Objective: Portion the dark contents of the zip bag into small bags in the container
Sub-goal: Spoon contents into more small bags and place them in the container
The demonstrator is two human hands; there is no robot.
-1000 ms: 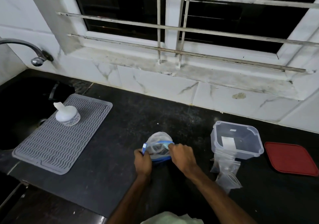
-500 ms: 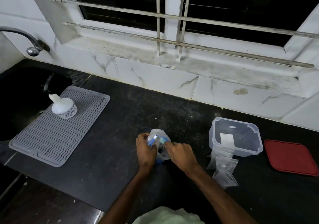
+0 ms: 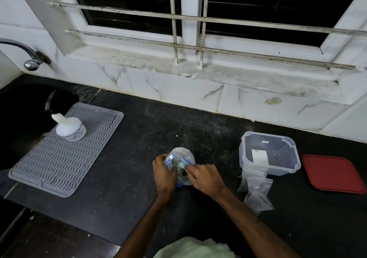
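A second ago the blue zip band of the zip bag was stretched wide between our hands. Now we have drawn its two sides together, and the bag stands bunched and upright near the front middle of the surface, its mouth gathered narrow and the dark contents showing low inside. We judge that the bag is open and being readied for scooping or pouring, so no portion has yet gone out. Our left hand wraps the bag's left side, its grip clamped on the plastic with the fingers curled round it. Our right hand comes in from the right, knuckles up, its grip pinched on the bag's mouth, just where a small pale teal piece sits; what that piece is we cannot tell. Both forearms rise from the front edge and converge on the bag. The container stands uncovered toward the right side of the surface, well apart from the bag. The small bags lie against its near wall, and its red lid lies beside it toward the right edge.
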